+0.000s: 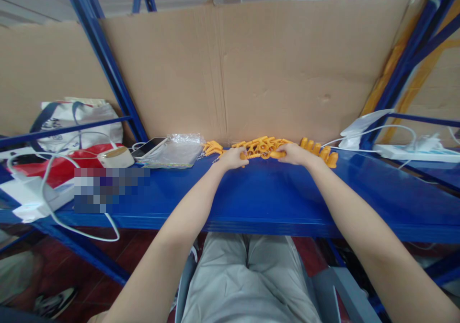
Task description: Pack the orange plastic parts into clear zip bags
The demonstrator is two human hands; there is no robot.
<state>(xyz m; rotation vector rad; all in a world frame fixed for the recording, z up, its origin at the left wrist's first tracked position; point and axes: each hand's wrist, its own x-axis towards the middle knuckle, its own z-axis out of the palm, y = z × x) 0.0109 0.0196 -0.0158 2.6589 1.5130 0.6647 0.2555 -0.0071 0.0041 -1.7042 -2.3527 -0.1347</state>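
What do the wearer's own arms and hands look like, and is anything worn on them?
The left forearm and right forearm are bare. The left hand and right hand are ungloved. No watch or bracelet shows; rings are too small to tell.

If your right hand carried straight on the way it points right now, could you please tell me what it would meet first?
The right hand would most likely meet the middle cluster of yellow pieces, right at its fingertips, though depth is hard to judge.
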